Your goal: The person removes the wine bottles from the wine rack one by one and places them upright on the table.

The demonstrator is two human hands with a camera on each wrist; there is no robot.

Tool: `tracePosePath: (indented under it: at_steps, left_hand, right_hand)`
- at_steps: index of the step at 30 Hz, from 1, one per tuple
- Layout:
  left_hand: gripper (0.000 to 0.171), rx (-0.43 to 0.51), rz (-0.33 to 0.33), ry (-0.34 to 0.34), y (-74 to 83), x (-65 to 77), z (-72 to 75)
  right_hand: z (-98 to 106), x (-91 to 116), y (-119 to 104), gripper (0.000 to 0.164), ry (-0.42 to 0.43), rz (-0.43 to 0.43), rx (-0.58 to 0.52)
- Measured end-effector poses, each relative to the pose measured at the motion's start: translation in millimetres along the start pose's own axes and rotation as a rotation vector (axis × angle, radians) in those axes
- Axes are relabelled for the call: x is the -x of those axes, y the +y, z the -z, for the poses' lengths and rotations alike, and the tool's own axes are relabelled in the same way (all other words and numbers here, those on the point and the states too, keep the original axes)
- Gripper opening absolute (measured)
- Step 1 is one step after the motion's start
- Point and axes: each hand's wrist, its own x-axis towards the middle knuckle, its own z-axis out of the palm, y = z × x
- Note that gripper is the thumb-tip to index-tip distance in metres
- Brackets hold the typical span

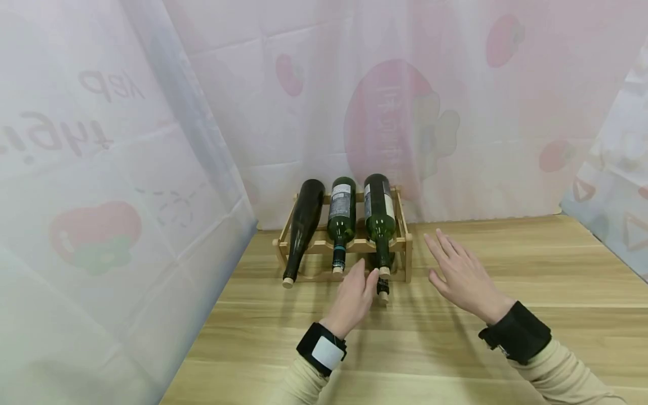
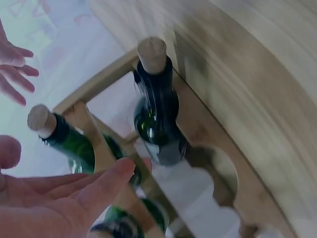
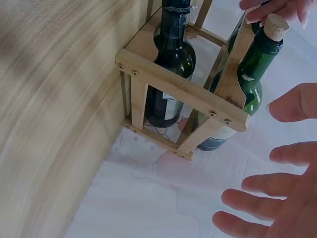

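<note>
A two-tier wooden wine rack (image 1: 408, 247) holds corked bottles lying neck-forward. On its upper tier are a plain dark bottle (image 1: 307, 212), a labelled green bottle (image 1: 342, 211) in the middle and another green bottle (image 1: 378, 208) at the right. Below that right one, a lower bottle (image 2: 157, 109) pokes out its neck. My left hand (image 1: 351, 298) is in front of the rack by the middle and right necks, fingers extended and gripping nothing; whether it touches glass is unclear. Off the rack's right side, my right hand (image 1: 466, 281) hovers with its fingers spread and holds nothing.
The rack stands on a wood-grain table (image 1: 263, 349), close to the back curtain (image 1: 314, 124) with its printed pink fruit. Another pale curtain (image 1: 101, 242) borders the left side, and a patterned one (image 1: 617, 185) hangs at the right.
</note>
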Motion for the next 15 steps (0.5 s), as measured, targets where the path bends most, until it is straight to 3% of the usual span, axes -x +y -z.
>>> tracePosePath:
  at_steps: [5, 15]
  left_hand:
    - [0.071, 0.107, 0.047, 0.020, 3.7, -12.3, -8.9]
    - [0.052, 0.266, 0.068, 0.038, 11.4, -32.6, -14.9]
  right_hand:
    - [1, -1, 0, 0.065, 0.010, 0.006, 0.000]
    - [0, -1, 0, 0.064, -0.017, -0.001, -0.027]
